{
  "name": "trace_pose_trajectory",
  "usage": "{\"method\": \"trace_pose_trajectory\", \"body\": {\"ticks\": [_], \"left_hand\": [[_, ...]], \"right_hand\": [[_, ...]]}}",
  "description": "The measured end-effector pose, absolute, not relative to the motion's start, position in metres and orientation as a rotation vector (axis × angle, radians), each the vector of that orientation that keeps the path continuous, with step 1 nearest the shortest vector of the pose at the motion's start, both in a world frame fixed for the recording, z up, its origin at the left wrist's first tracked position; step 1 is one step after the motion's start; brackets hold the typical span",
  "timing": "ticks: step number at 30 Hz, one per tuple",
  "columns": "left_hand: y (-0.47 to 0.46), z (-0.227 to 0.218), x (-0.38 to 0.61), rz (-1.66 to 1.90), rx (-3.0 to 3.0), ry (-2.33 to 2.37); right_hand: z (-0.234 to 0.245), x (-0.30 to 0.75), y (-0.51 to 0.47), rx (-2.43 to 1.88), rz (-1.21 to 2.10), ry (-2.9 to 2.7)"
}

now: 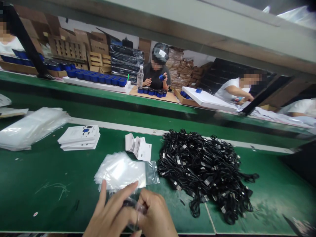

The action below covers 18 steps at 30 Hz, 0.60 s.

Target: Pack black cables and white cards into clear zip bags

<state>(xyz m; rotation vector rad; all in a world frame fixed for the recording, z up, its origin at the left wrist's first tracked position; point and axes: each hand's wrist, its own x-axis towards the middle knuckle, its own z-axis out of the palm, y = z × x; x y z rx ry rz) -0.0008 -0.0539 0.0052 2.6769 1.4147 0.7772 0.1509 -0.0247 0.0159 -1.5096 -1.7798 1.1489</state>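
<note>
Head view: two bare hands at the near edge of a green table (71, 220).
Held pouch (130, 202): clear plastic, located between the two hands; a dark curved shape shows in it, too blurred to identify.
Left hand (111, 210): outer fingers (102, 199) spread and raised; one finger bent against the pouch; whether it pinches cannot be told.
Right hand (159, 210): fingers curled inward, thumb and forefinger pinching the side of the pouch.
Flat bag stack (120, 171): clear bags, fanned, just beyond the hands; zip-type ends at right.
Small cards (144, 152): white, loosely stacked, behind the bag stack.
Booklets (78, 138): white, printed, stacked left of the cards.
Large plastic bags (32, 126): piled at far left of the table.
Cable pile (197, 168): black bundled cables with metal plugs, right of the hands.
Far table (118, 98): carries blue containers (96, 77) in rows and a clear bottle (140, 78).
Co-worker (158, 70): seated opposite, dark top, one blue container in hand.
</note>
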Motion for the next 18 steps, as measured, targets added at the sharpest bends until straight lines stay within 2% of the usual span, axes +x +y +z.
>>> {"method": "trace_pose_trajectory", "body": {"ticks": [2, 6, 10, 18], "left_hand": [[-0.046, 0.012, -0.012, 0.662, 2.529, 1.382], [-0.034, 0.029, -0.02, 0.46, 1.939, 1.466], [-0.031, 0.032, -0.015, 0.587, 1.629, 1.43], [-0.035, 0.02, -0.014, 0.778, 1.401, 1.316]], "right_hand": [[0.021, 0.155, -0.024, -1.481, 1.132, -1.829], [0.026, 0.162, -0.027, -1.206, 1.33, -1.751], [0.022, 0.17, -0.029, -1.053, 1.454, -1.482], [0.018, 0.175, -0.028, -1.195, 1.171, -1.626]]}}
